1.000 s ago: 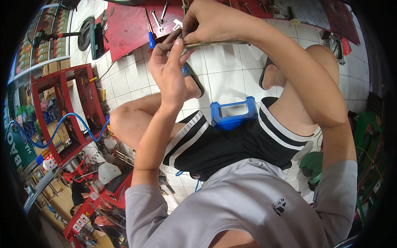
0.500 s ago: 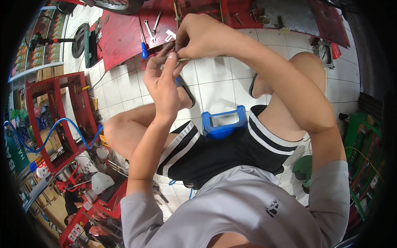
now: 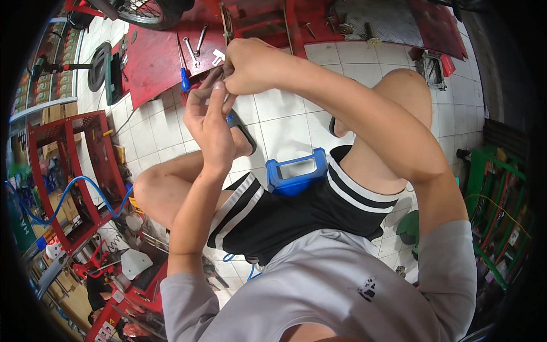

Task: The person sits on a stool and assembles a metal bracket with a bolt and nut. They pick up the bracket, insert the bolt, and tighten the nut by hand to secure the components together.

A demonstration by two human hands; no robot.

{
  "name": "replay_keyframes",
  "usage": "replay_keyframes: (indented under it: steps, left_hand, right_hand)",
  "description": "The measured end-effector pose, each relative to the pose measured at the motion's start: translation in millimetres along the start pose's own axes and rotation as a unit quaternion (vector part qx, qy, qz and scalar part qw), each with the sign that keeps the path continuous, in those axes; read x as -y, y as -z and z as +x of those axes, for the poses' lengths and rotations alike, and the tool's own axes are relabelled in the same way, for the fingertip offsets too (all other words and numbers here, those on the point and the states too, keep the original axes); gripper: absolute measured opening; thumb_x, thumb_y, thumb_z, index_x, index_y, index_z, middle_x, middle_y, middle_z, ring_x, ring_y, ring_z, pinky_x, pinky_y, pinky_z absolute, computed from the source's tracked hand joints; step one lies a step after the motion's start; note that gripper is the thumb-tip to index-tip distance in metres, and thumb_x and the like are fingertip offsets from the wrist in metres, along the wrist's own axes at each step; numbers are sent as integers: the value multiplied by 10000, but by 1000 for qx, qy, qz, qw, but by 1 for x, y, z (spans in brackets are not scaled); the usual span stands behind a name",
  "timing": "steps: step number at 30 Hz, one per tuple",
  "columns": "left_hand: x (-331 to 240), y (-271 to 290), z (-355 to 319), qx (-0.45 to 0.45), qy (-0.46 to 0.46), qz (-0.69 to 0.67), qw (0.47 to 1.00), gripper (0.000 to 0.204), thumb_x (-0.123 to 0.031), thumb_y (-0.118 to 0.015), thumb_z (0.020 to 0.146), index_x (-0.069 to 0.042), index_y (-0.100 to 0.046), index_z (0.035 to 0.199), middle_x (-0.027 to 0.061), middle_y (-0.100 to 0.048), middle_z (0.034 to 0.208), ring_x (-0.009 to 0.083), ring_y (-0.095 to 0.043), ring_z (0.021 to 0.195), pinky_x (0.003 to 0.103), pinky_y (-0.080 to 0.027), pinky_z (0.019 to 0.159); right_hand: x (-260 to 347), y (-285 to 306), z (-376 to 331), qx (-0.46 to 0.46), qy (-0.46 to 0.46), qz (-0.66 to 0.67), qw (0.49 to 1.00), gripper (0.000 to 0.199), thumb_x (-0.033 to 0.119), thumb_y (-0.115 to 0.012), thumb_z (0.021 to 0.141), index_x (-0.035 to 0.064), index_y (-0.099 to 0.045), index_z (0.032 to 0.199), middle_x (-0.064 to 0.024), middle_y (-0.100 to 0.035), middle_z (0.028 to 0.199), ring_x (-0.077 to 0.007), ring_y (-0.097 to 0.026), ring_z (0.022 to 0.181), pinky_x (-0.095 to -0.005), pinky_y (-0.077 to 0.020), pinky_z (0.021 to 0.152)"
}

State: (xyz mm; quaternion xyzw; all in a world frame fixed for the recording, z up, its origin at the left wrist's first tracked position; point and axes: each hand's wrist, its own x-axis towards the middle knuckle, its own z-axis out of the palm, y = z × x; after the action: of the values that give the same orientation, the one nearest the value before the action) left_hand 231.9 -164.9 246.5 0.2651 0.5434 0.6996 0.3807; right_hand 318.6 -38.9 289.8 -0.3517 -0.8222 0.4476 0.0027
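My left hand (image 3: 208,122) is raised, fingers curled and thumb pressed toward the fingertips. Against it, my right hand (image 3: 250,67) closes from above, so the fingertips of both meet. Whatever small piece they pinch is mostly hidden by the fingers, and I cannot make out its kind. Just beyond them, on the red platform (image 3: 152,65), lie a screwdriver (image 3: 185,80) with a blue handle, a wrench (image 3: 191,53), a second wrench (image 3: 201,39) and a white T-shaped piece (image 3: 218,56).
Between my thighs sits a blue open-framed object (image 3: 296,171). A wheel (image 3: 149,14) stands at the far left of the platform, a metal tread plate (image 3: 379,21) at the right. Leftward is a red metal rack (image 3: 69,176) with a blue hose (image 3: 77,181); rightward, a green rack (image 3: 494,199).
The whole view has shifted slightly, so the scene sits further left. A thin strip seen beneath my right hand earlier no longer shows. Both hands stay together at the fingertips.
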Motion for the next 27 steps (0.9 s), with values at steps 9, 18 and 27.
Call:
replay_keyframes:
  steps: [9,18,27]
  left_hand:
    - [7,-5,-4,-25,-34,13,999,163,-91,-561,957,53,-507,905,267,-537,1265,254,-602,1080,371,-561,887]
    - [12,-3,14,-29,-46,52,997,145,-184,-545,986,-48,-504,956,125,-637,1171,217,-677,963,189,-429,478]
    - [-1,15,41,68,10,168,983,173,-71,-611,904,40,-544,1018,67,-595,917,82,-561,825,216,-462,707]
  right_hand:
    - [-11,-5,18,72,-41,77,994,444,262,-681,726,-112,-673,965,-264,-675,963,-324,-682,899,-397,-546,732]
    - [-5,3,26,25,6,28,999,258,151,-627,728,-73,-676,847,-241,-663,805,-304,-657,774,-393,-489,687]
    - [-28,21,25,-25,166,-24,986,327,248,-635,799,-48,-680,931,-205,-682,848,-315,-659,783,-381,-509,711]
